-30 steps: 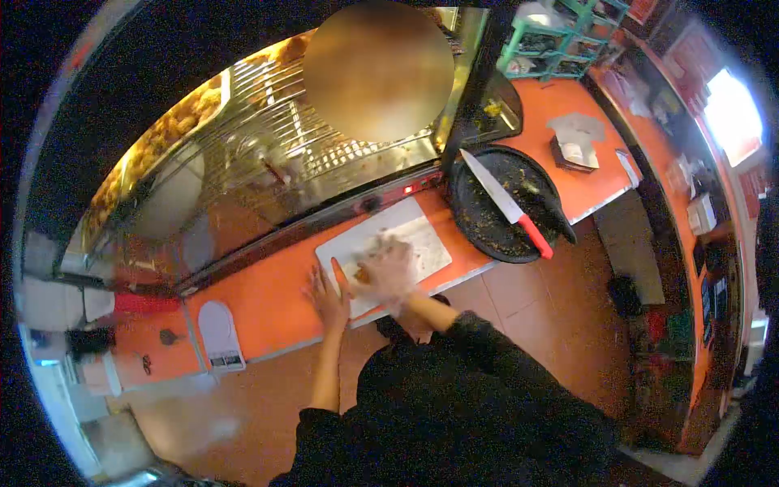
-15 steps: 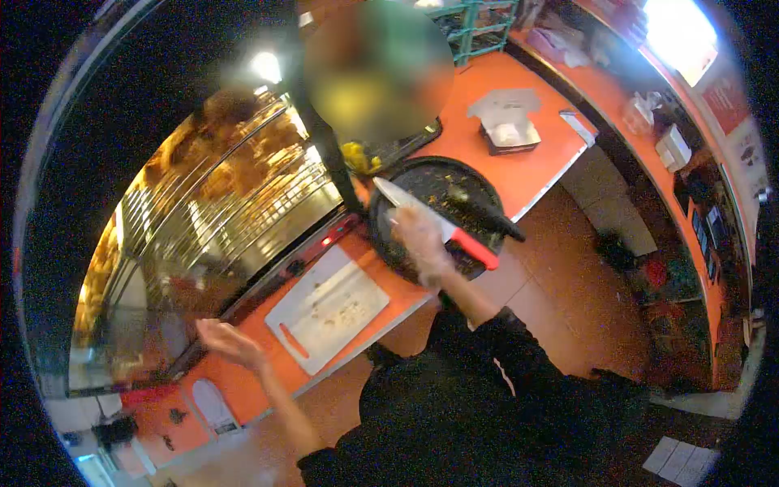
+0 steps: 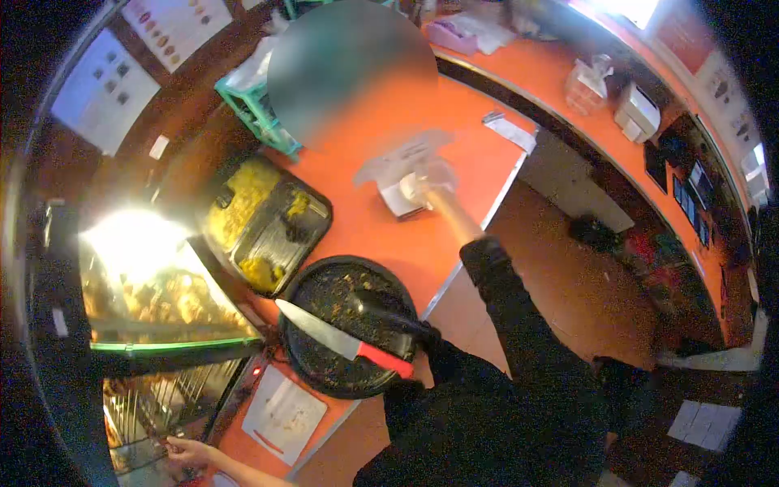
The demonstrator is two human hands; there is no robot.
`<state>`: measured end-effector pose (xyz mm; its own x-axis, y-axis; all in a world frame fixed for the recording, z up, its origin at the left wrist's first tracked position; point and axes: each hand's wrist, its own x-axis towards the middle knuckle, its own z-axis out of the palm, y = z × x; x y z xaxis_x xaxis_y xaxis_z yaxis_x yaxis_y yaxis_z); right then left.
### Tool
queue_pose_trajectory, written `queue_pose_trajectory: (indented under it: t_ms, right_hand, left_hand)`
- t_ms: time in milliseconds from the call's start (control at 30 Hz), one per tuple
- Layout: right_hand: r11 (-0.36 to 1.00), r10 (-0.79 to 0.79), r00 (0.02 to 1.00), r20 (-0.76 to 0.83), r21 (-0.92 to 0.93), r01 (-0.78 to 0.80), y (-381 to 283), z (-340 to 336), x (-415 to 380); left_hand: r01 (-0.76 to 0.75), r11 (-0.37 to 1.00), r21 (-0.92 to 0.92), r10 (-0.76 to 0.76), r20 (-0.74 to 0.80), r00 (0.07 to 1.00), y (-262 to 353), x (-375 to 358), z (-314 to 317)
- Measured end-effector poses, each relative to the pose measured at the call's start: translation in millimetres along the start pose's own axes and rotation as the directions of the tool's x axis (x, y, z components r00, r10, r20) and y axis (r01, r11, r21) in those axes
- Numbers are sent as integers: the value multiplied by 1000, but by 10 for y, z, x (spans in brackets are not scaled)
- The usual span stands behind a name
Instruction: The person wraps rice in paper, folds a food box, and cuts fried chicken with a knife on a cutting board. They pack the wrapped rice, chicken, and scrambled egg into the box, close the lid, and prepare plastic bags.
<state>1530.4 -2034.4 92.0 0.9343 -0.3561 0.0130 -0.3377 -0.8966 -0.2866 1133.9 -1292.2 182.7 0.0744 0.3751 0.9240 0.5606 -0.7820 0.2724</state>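
My right hand (image 3: 428, 187), in a clear plastic glove, reaches over a white takeaway box (image 3: 393, 195) with its flap lid open. Its fingers are smeared and partly hidden against the box. At the lower left, my left hand (image 3: 190, 454) is closed beside the lit glass warming cabinet (image 3: 174, 410); I cannot tell what its fingers grip. A knife (image 3: 324, 335) with a red handle lies across a round black pan (image 3: 324, 377). A black-handled tool (image 3: 381, 312) also rests in that pan, among brown scraps.
Metal trays (image 3: 304, 243) of yellow food stand behind the pan. A white cutting board (image 3: 284, 418) with crumbs lies by the cabinet. A green rack (image 3: 260, 118) stands at the back. To the right, another orange counter (image 3: 535, 77) holds a plastic bag (image 3: 588, 85) and a white device (image 3: 637, 114).
My right hand has left the knife on the pan and moved to the takeaway box. My left hand has closed by the cabinet. The view has swung.
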Motion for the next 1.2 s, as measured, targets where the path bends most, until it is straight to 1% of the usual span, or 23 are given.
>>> queue_pose_trajectory:
  t_ms: [33,100,167,200,267,300,333,400,467,533,567,600,633,700,767,867,933,967,1033,1067,1133,1167,1200]
  right_hand:
    - [1000,-2,999,45,-4,2,12,-62,-31]
    - [1000,-9,996,92,9,8,48,-93,-83]
    - [997,-59,997,48,60,56,83,-102,-113]
    - [964,-179,972,-155,171,205,230,201,-74]
    - [810,-388,752,-532,193,554,548,858,26]
    - [554,-353,596,-722,352,754,558,760,80]
    - [467,-286,773,-566,622,629,551,834,-2]
    - [178,-101,984,-150,970,166,495,877,-194]
    - [465,-309,886,-346,758,458,497,866,-331]
    - [605,-569,714,-407,381,699,560,826,-269]
    - [604,-691,620,-372,175,778,601,837,-259]
    - [598,-693,622,-364,191,778,644,882,-174]
    - [547,-801,576,-164,192,815,709,934,-23]
    - [391,-911,409,-60,193,900,807,1026,266]
    - [249,-938,291,-189,218,944,957,1079,394]
    - [328,-885,398,-242,285,901,1004,446,577]
    - [227,-925,299,-236,288,930,721,526,458]
    - [152,-949,220,-228,281,948,597,624,368]
    - [40,-954,108,-281,238,971,163,605,135]
    - [-9,-927,78,-368,228,974,-230,493,-154]
    - [419,-835,544,-82,546,726,-807,937,-596]
    - [403,-844,530,-87,549,732,-935,1319,-580]
    - [548,-711,663,236,776,312,-1039,1750,-551]
  left_hand:
    - [-69,994,79,68,6,998,-96,-12,37]
    - [-92,991,-100,87,-52,995,-238,-113,184]
    - [-95,995,21,96,-12,995,708,-109,-65]
    - [-105,983,151,104,18,994,1058,-100,-203]
    - [33,999,-28,-33,2,999,1010,-300,-5]
    - [155,985,-73,-149,83,985,1206,-353,-44]
    - [265,958,-105,-246,169,954,1351,-343,-74]
    - [110,970,-219,-83,129,988,1313,-390,82]
    - [89,983,-162,-59,177,982,1811,-443,1]
    - [111,985,-133,-87,172,981,2068,-593,24]
    - [124,983,-133,-100,174,980,2153,-657,-2]
    - [146,979,-140,-119,185,975,2254,-750,-29]
    - [182,971,-153,-149,203,968,2366,-887,-97]
    - [281,940,-195,-228,258,939,2599,-1241,-242]
    - [408,880,-245,-297,386,873,2990,-1617,-238]
    - [703,631,-329,-467,563,682,3709,-2078,62]
    - [866,327,-378,-501,708,498,4132,-2279,274]
    - [935,-140,-324,-475,851,224,4397,-2256,261]
    - [985,91,-149,-410,895,173,4191,-2680,541]
    - [855,-518,11,-390,887,-248,4414,-2601,621]
    - [903,-406,138,-375,876,-302,4325,-2647,833]
    - [883,-449,138,-401,852,-337,4510,-2415,805]
    - [857,-475,201,-423,801,-423,4508,-2337,865]
